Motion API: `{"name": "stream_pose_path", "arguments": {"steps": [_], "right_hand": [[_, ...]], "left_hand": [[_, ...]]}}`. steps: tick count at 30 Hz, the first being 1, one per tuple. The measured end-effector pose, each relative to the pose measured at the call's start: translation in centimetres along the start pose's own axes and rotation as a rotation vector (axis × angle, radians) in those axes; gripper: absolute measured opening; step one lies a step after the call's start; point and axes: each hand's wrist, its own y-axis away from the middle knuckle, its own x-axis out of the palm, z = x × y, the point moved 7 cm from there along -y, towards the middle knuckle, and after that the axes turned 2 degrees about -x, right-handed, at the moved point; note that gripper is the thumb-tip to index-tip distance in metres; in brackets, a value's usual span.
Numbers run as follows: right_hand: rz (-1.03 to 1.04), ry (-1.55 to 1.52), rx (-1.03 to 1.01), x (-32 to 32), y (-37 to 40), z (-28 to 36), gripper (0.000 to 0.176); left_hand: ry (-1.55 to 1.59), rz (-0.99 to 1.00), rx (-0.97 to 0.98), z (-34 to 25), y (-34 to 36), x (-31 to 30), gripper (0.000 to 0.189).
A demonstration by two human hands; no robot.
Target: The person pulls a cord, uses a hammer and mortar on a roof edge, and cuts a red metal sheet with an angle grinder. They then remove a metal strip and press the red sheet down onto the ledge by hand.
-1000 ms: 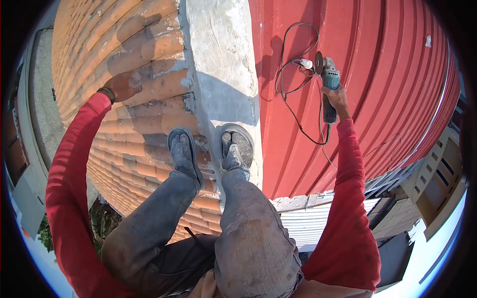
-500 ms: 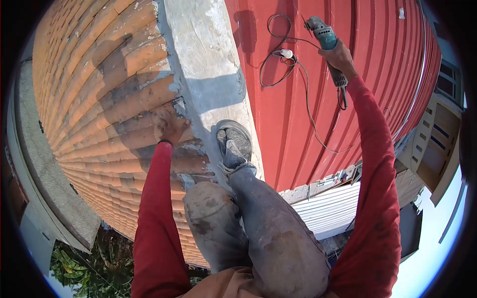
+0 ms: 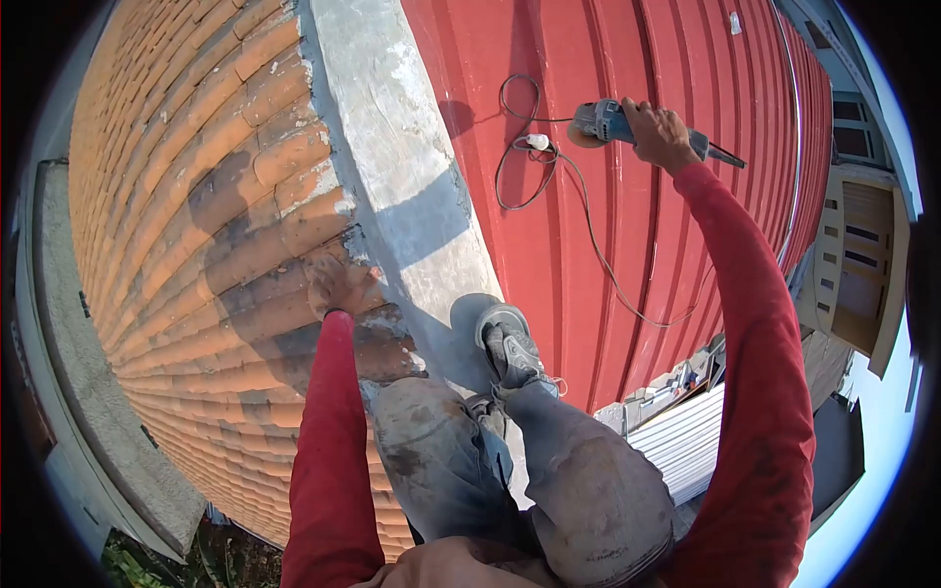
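Note:
My right hand (image 3: 662, 135) is wrapped round the body of a teal and grey angle grinder (image 3: 615, 124), held out over the red metal roof (image 3: 578, 235). The grinder's disc points left and its rear end points right. On the orange roof tiles (image 3: 265, 225), my left hand (image 3: 336, 284) rests with its fingers spread, close to the pale concrete ridge (image 3: 392, 127). One of my shoes (image 3: 510, 345) is at the ridge's right edge, beside the red roof.
A dark cable (image 3: 598, 245) loops over the red roof, with a white plug connection (image 3: 537, 142) in it. White corrugated sheeting (image 3: 681, 441) lies below the roof's lower edge. A neighbouring building (image 3: 858, 265) stands at the right, and plants (image 3: 137, 563) show at the lower left.
The grinder has swung from upright to nearly level, its disc now pointing left. My shoe has shifted right and down along the ridge. My left hand stays on the tiles as the view shifts.

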Motion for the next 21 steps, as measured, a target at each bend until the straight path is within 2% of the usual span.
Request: {"name": "stream_pose_path", "arguments": {"steps": [1, 3, 4, 6, 8, 10, 12, 15, 17, 18, 20, 21], "right_hand": [[-0.002, -0.001, 0.002, 0.9, 0.2, 0.0, 0.048], [0.068, -0.109, 0.16, 3.5, 0.5, -0.6, 0.055], [0.068, -0.113, 0.152, 3.7, 0.5, 0.8, 0.055], [0.198, -0.559, 0.522, 5.9, 2.7, 2.7, 0.067], [-0.008, -0.758, 0.602, 14.6, 2.3, 5.0, 0.06], [0.116, -1.272, 0.608, 18.6, 2.9, 10.2, 0.045], [0.086, -1.501, 0.563, 23.4, 2.9, 15.0, 0.038], [0.206, -1.572, 0.591, 26.2, 3.8, 20.5, 0.035], [0.322, -1.493, 0.508, 28.3, 3.7, 23.3, 0.054], [0.324, -1.497, 0.508, 28.9, 3.8, 24.3, 0.054], [0.172, -1.153, 0.453, 26.6, 3.8, 24.1, 0.061], [0.334, -1.129, 0.439, 26.9, 3.4, 24.6, 0.072]], "left_hand": [[0.006, 0.005, -0.009, -0.6, 0.7, -0.6, 0.13], [0.011, 0.012, -0.021, -0.9, 0.9, -0.8, 0.129], [-0.017, 0.022, -0.031, -0.8, 0.7, -0.7, 0.128], [-0.068, 0.036, -0.036, -0.5, 0.8, -0.8, 0.127], [-0.035, 0.018, -0.059, -1.3, 1.6, -1.5, 0.125], [-0.049, 0.035, -0.046, -2.2, 2.1, -2.1, 0.124], [-0.067, 0.042, -0.031, -1.8, 1.4, -1.8, 0.122], [-0.065, 0.037, -0.021, 0.3, 0.5, -0.9, 0.121], [-0.047, -0.042, 0.058, 0.4, 0.2, -0.8, 0.116], [-0.052, -0.042, 0.058, 0.7, 0.0, -0.6, 0.116], [-0.069, -0.04, 0.071, 0.7, 0.2, -1.0, 0.113], [-0.077, -0.033, 0.06, 0.7, 0.3, -1.0, 0.113]]}}
